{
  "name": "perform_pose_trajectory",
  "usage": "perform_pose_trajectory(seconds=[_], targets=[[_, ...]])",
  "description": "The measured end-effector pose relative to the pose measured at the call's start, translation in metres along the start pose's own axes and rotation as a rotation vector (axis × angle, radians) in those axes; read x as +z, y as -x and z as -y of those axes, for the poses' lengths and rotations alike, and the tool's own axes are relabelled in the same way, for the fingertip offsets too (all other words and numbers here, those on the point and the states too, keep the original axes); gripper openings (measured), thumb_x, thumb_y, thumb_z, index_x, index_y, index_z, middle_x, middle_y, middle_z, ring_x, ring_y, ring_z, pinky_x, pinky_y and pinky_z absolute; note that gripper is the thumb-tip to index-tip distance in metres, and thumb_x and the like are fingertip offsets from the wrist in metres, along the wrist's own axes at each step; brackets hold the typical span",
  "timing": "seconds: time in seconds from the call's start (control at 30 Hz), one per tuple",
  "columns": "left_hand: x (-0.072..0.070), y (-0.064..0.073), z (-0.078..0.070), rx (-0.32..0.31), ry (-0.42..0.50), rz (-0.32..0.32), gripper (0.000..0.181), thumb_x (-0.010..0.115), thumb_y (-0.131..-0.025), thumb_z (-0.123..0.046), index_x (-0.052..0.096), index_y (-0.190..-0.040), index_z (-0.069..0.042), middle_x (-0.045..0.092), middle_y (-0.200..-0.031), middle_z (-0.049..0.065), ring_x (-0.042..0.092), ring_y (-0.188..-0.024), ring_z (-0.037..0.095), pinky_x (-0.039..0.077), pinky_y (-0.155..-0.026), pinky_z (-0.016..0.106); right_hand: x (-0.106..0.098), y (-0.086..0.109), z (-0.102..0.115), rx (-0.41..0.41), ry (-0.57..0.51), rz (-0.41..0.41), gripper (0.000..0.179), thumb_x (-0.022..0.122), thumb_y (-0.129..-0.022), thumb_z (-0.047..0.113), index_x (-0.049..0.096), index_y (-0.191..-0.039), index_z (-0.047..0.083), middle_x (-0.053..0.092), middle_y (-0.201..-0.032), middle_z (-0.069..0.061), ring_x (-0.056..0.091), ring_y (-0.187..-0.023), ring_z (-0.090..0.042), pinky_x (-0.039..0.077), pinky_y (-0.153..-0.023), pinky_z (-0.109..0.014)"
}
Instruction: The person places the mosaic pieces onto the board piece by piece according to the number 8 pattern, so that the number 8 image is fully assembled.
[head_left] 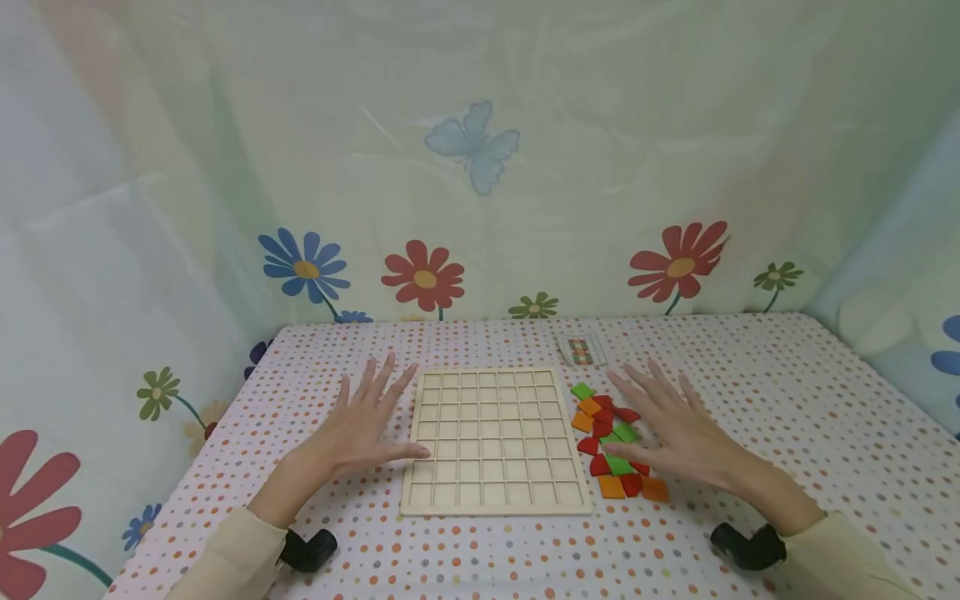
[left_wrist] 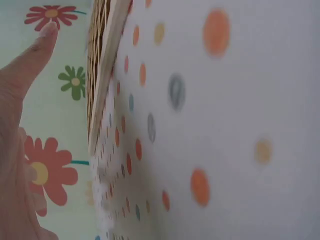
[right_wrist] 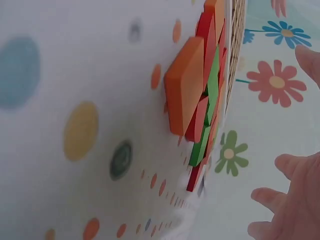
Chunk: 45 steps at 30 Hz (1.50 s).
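Observation:
A pale wooden grid board [head_left: 495, 442] with square cells lies flat in the middle of the table. My left hand [head_left: 367, 425] is spread beside its left side, thumb over the board's edge, holding nothing. On the other side, my right hand [head_left: 675, 429] hovers with fingers spread over several loose coloured pieces, its grasp empty. Among those pieces are orange squares [head_left: 612, 487], green squares [head_left: 619, 465] and red curved-edged pieces [head_left: 588, 446]. In the right wrist view, an orange square block [right_wrist: 185, 87] is nearest, with red and green ones behind it.
A small card [head_left: 581, 350] with a coloured pattern lies behind the pieces. The dotted tablecloth [head_left: 480, 558] spreads under everything. A floral curtain [head_left: 570, 208] stands behind the table and along its sides. Black wrist cameras [head_left: 309, 550] sit at both sleeves.

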<state>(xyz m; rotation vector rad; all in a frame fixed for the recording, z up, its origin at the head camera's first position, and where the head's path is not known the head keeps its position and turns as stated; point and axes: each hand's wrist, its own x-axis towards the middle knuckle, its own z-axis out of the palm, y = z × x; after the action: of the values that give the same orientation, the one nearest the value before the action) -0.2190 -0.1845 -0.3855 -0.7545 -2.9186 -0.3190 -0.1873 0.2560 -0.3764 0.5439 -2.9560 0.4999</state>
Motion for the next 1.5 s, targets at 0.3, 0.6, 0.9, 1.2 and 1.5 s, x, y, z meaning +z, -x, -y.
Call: perform_pose_trajectory(seconds=[0.3,0.6,0.9,1.2,1.5], targets=[[-0.003,0.007,-0.006,0.004,0.179,0.054,0.113,0.070,-0.087,-0.071,0.017,-0.169,-0.016,0.004,-0.175,0.016,0.006,-0.160,0.044,0.008,-0.121,0.074,-0.006,0.012,0.016,-0.092,-0.031,0.003,0.103,0.074,-0.088,0.064,0.032,-0.164,0.009,0.027,-0.169,-0.021,0.006,-0.157,-0.050,-0.001,-0.122,-0.072],[0.000,0.010,-0.001,-0.020,0.301,0.163,0.114,0.074,-0.086,-0.068,0.017,-0.170,-0.016,0.005,-0.175,0.016,0.005,-0.160,0.041,0.010,-0.124,0.068,-0.016,0.022,0.033,-0.113,-0.081,0.079,0.096,0.075,-0.087,0.065,0.039,-0.162,0.017,0.039,-0.164,-0.016,0.034,-0.148,-0.048,0.036,-0.108,-0.077],[0.010,0.006,0.013,0.035,0.303,0.227,0.124,0.083,-0.077,-0.068,0.019,-0.169,-0.015,0.010,-0.175,0.017,0.008,-0.161,0.038,0.012,-0.127,0.060,-0.018,0.022,0.033,-0.109,-0.207,0.237,0.083,0.081,-0.085,0.057,0.054,-0.151,0.014,0.058,-0.147,-0.010,0.058,-0.128,-0.034,0.058,-0.095,-0.055],[0.013,0.000,0.019,0.081,0.189,0.238,0.118,0.076,-0.079,-0.075,0.025,-0.168,-0.017,0.017,-0.175,0.010,0.013,-0.161,0.032,0.006,-0.127,0.062,-0.020,0.007,0.026,-0.235,-0.235,0.285,0.058,0.083,-0.091,0.036,0.062,-0.140,0.014,0.063,-0.138,-0.005,0.061,-0.119,-0.028,0.059,-0.094,-0.048],[0.014,0.000,0.019,0.033,0.126,0.274,0.117,0.074,-0.078,-0.078,0.025,-0.169,-0.023,0.014,-0.176,0.005,0.009,-0.162,0.030,0.007,-0.127,0.062,-0.016,-0.009,0.028,-0.268,-0.189,0.347,0.032,0.085,-0.089,0.022,0.073,-0.119,0.023,0.063,-0.118,0.008,0.060,-0.104,-0.018,0.060,-0.086,-0.034]])
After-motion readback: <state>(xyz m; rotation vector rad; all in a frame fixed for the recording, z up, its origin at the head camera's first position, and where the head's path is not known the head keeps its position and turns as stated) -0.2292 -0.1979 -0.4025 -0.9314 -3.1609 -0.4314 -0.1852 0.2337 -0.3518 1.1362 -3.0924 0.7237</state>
